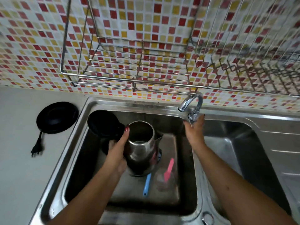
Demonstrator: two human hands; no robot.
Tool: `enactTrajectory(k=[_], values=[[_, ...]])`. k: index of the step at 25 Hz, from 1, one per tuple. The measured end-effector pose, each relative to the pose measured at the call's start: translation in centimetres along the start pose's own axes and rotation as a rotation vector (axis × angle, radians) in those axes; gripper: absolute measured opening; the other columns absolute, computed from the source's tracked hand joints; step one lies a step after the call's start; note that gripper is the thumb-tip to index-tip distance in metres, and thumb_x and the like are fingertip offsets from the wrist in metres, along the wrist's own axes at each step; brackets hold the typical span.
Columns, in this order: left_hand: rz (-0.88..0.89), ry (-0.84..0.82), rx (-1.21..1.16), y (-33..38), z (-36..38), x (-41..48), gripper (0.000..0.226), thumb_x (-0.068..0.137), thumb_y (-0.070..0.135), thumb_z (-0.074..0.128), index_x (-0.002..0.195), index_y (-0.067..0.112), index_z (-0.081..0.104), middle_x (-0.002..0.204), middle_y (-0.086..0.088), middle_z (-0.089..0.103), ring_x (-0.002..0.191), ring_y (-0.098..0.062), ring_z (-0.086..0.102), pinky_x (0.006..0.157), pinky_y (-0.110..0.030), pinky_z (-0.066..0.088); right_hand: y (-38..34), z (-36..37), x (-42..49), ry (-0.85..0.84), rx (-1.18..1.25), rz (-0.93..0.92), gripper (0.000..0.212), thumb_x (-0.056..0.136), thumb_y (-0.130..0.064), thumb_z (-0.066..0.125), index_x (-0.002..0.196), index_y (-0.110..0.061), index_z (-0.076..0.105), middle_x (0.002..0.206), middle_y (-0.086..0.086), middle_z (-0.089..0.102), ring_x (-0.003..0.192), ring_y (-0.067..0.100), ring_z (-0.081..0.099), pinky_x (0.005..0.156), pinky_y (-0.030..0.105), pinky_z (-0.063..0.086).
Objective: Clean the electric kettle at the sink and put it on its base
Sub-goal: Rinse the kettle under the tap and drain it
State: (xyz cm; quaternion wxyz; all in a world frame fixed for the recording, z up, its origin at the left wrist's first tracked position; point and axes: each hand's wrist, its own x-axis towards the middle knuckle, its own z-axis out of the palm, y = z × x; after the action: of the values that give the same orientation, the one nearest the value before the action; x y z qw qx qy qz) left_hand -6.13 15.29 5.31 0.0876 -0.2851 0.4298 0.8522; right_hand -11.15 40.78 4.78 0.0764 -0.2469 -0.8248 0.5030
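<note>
The shiny metal kettle (pixel 141 146) is in the left bowl of the steel sink (pixel 162 108), a little past the middle of the picture toward 9 o'clock. Its black lid (pixel 103 123) is flipped open and leans out toward 10 o'clock. You can see down into the kettle.

The left hand (pixel 117 150) holds the kettle on its 9 o'clock side. Its grip is wrapped around the black handle there, and one finger lies up along the kettle's rim.

The right hand (pixel 194 130) is up at 1 o'clock from the kettle, at the foot of the silver tap (pixel 192 103). Its fingers touch the tap's knob. The picture is blurry there, so I cannot tell if the grip is closed on the knob or just resting on it.

The kettle's round black base (pixel 56 116) sits on the grey table (pixel 24 168), at 9 o'clock from the sink. Its black plug (pixel 37 149) lies on the table near it, toward 7 o'clock.

In the sink bowl, at 6 o'clock from the kettle, a blue handle (pixel 146 184) sticks out from under it. Beside that is a clear glass (pixel 165 181) with a pink stick (pixel 168 169) in it.

A wire rack (pixel 129 78) hangs on the small-tiled wall (pixel 32 46) at 12 o'clock.
</note>
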Motion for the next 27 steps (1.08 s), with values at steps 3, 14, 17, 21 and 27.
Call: enactTrajectory(k=[3, 14, 17, 21, 27], values=[[0.011, 0.008, 0.018, 0.2, 2.4, 0.7, 0.062, 0.083, 0.033, 0.074, 0.136, 0.008, 0.053, 0.127, -0.010, 0.068, 0.113, -0.024, 0.067, 0.090, -0.038, 0.058, 2.0, 1.3, -0.7, -0.269, -0.200, -0.107, 0.072, 0.094, -0.019, 0.053, 0.152, -0.007, 0.012, 0.159, 0.013, 0.021, 0.145, 0.026, 0.025, 0.114, 0.026, 0.018], [-0.115, 0.187, -0.062, -1.7, 12.2, 2.1, 0.091, 0.046, 0.048, 0.093, 0.124, 0.012, 0.064, 0.111, -0.008, 0.074, 0.097, -0.025, 0.073, 0.094, -0.040, 0.055, -2.7, 0.7, -4.2, -0.355, 0.265, 0.027, 0.055, 0.101, -0.037, 0.033, 0.151, -0.023, 0.017, 0.153, -0.012, 0.023, 0.143, 0.005, 0.018, 0.100, 0.011, 0.013], [-0.082, 0.215, -0.035, -2.5, 14.2, 1.0, 0.076, 0.065, 0.036, 0.089, 0.130, 0.012, 0.058, 0.112, -0.007, 0.072, 0.096, -0.024, 0.071, 0.084, -0.034, 0.058, -2.1, 0.2, -3.7, -0.276, 0.332, 0.070, 0.056, 0.101, -0.038, 0.030, 0.152, -0.023, 0.012, 0.161, -0.004, 0.014, 0.147, 0.013, 0.015, 0.102, 0.016, 0.012], [-0.077, 0.230, -0.009, -3.0, 15.9, 0.0, 0.063, 0.068, 0.026, 0.088, 0.120, 0.007, 0.059, 0.109, -0.010, 0.073, 0.091, -0.027, 0.072, 0.078, -0.034, 0.059, -1.4, -0.5, -3.3, -0.263, 0.386, 0.145, 0.055, 0.102, -0.038, 0.028, 0.152, -0.021, 0.015, 0.160, -0.002, 0.020, 0.146, 0.016, 0.020, 0.099, 0.019, 0.015], [-0.100, 0.188, 0.028, -3.3, 15.7, -0.4, 0.068, 0.068, 0.029, 0.088, 0.127, 0.010, 0.058, 0.112, -0.009, 0.072, 0.094, -0.024, 0.070, 0.073, -0.032, 0.057, -1.1, -0.9, -3.3, -0.234, 0.462, 0.148, 0.055, 0.100, -0.038, 0.034, 0.150, -0.018, 0.022, 0.156, 0.001, 0.029, 0.142, 0.017, 0.029, 0.104, 0.020, 0.021]])
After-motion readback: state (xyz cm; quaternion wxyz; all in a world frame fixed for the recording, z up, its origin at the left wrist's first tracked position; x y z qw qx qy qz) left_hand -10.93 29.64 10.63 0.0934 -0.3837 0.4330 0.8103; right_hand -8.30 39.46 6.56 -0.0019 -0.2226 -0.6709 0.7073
